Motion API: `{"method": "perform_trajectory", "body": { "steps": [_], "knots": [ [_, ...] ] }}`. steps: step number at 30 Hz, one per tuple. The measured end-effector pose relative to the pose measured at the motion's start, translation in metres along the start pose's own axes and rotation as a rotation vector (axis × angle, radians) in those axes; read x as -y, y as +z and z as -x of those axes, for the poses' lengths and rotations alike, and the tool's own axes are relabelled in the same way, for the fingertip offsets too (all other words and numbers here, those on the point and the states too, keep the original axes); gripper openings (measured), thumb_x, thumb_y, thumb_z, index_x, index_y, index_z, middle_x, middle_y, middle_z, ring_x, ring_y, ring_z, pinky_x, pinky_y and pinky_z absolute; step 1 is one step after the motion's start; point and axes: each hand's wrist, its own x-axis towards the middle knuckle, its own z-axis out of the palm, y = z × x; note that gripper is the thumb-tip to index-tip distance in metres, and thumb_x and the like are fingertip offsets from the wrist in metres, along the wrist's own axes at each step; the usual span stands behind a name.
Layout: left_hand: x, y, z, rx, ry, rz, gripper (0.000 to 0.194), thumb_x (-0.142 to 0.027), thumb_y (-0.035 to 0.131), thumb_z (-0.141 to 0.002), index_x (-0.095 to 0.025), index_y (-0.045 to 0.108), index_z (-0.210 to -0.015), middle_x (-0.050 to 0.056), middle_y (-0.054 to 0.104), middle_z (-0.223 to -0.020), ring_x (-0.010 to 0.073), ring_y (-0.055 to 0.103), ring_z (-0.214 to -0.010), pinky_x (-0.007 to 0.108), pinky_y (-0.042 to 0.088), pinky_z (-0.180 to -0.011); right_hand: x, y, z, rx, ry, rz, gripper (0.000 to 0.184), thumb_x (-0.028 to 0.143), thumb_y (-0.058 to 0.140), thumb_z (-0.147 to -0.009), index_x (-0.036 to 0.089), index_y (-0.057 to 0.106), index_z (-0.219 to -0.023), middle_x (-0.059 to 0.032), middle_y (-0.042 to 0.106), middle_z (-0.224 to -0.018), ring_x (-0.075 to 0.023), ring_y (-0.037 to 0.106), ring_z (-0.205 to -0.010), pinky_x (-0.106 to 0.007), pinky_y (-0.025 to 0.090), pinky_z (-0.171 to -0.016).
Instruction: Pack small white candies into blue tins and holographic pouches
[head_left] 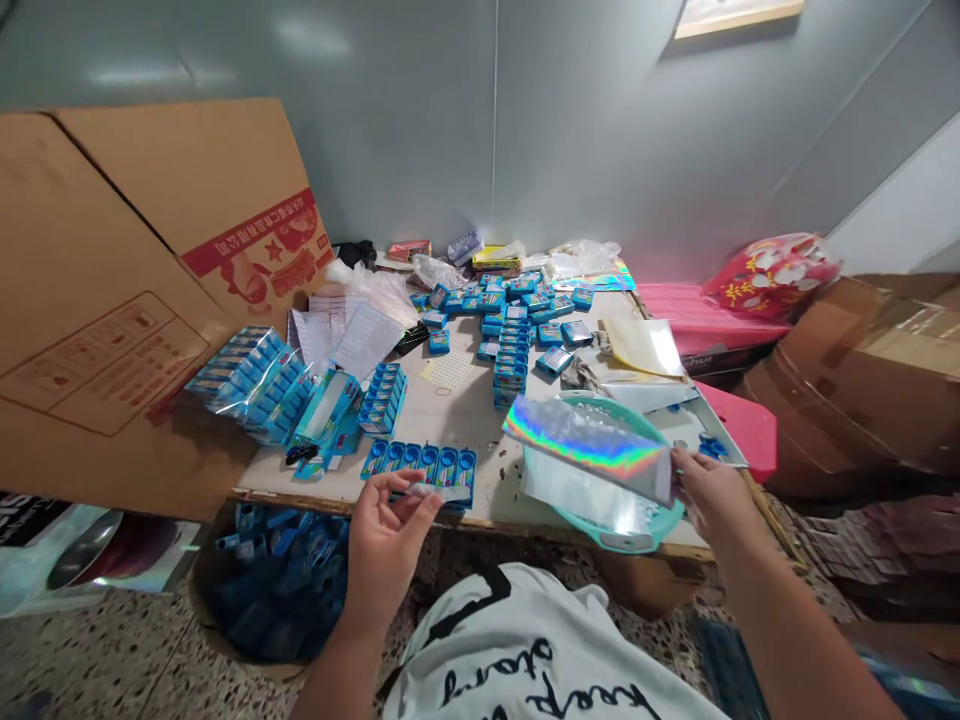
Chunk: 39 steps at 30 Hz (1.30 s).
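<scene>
My right hand (709,492) pinches the edge of a shiny sheet with a rainbow sheen (589,450). It is held above a turquoise basin (637,545), covering part of the basin. Small white pieces (604,412) show inside the basin. Near the front edge of the table, the fingers of my left hand (394,520) are closed on a small pale strip (448,493), whose kind I cannot make out. Just behind that hand lies a row of small blue boxes with round recesses (420,458), partly hidden by the fingers.
Small blue boxes (511,350) are stacked mid-table, with loose ones behind. Wrapped blue packs (259,380) lean by a large cardboard box (112,300) at left. A container of blue pieces (277,580) stands below the table edge. Papers (645,347) and a white tray (721,425) lie at right.
</scene>
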Motion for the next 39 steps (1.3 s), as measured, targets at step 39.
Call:
{"method": "perform_trajectory", "body": {
  "steps": [39],
  "knots": [
    [0.072,0.07,-0.027,-0.178,-0.236,-0.682,0.037,-0.041,0.061,-0.087,-0.019,0.066,-0.117,0.007,0.076,-0.083,0.0233,0.071,-0.081,0.031,0.048,-0.075,0.031,0.216,0.053,1.153,-0.305,0.241,0.027,0.043,0.065,-0.074,0.017,0.071,-0.074,-0.0025,0.063,-0.061,-0.0159,0.052,-0.057,-0.028,0.037,-0.055]
  ]
}}
